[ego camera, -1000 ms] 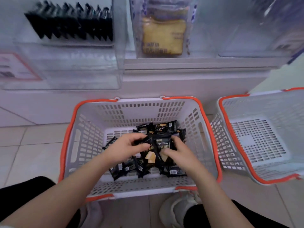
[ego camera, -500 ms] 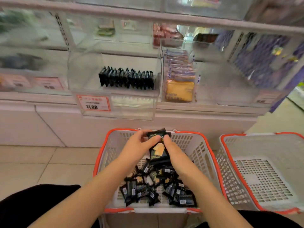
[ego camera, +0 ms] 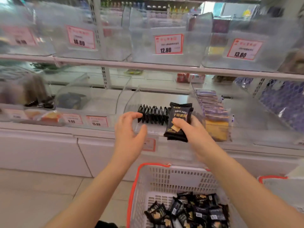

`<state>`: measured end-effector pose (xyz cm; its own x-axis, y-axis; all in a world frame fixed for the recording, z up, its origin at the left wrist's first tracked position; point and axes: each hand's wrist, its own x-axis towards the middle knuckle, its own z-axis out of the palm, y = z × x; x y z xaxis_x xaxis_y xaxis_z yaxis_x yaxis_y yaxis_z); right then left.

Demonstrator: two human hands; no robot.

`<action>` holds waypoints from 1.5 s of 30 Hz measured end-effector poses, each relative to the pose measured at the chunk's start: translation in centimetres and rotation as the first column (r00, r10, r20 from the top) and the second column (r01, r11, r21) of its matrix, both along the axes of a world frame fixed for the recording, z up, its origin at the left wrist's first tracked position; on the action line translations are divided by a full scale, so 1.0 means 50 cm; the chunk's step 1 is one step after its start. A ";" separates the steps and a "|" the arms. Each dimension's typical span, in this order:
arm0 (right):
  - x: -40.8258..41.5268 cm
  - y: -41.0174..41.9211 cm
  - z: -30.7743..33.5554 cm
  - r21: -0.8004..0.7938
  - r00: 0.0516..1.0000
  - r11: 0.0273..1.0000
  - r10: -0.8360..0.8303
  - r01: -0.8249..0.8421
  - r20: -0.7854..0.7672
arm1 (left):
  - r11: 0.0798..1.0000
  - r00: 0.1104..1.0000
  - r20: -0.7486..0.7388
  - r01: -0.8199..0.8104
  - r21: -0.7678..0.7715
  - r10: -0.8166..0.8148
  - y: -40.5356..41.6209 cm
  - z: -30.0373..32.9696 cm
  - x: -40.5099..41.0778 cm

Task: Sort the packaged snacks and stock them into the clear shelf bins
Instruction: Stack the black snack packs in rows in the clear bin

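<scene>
Both arms stretched fwd over the basket (ego camera: 136,186) toward the lower shelf. Right hand (ego camera: 192,129) grips a small stack of black snack packs (ego camera: 179,122), thumb across the front, fingers curled behind; front pack reads DRYCAKE. Stack is held upright, w/ its top at the mouth of the clear bin (ego camera: 128,99), just right of the row of black packs (ego camera: 153,114) already standing in there on edge. Left hand (ego camera: 130,129) empty, fingers spread & loosely bent, fingertips close to the left end of that row; can't tell if touching.

Edges: bin's clear side wall rises left of the row, its low front lip sits below the hands. Right neighbour bin holds purple-wrapped cake packs (ego camera: 212,111), close beside the held stack. Shelf rail (ego camera: 98,63) overhead w/ more clear bins & price tags (ego camera: 168,44) above it; open gap between rail & bin tops. Inside the bin, free floor in front of the row.

Basket on the floor below the arms, orange rim, more black packs (ego camera: 194,209) piled loose in it. Second basket (ego camera: 273,178) edge at right.
</scene>
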<state>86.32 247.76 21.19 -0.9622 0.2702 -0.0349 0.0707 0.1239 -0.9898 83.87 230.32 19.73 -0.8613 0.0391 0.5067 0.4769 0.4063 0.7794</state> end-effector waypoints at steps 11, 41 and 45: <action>-0.263 -0.052 -0.037 0.464 0.827 0.833 -0.013 -0.303 0.562 | 0.966 0.890 0.377 0.233 0.111 -0.258 -0.077 -0.060 -0.150; -0.337 -0.123 -0.097 0.937 0.911 -0.047 0.223 -0.346 0.348 | 0.902 0.833 0.345 0.403 0.156 -0.432 -0.103 -0.130 -0.162; -0.330 -0.111 -0.075 0.911 0.879 -0.139 0.242 -0.388 0.412 | 0.923 0.865 0.325 0.376 0.081 -0.381 -0.109 -0.120 -0.156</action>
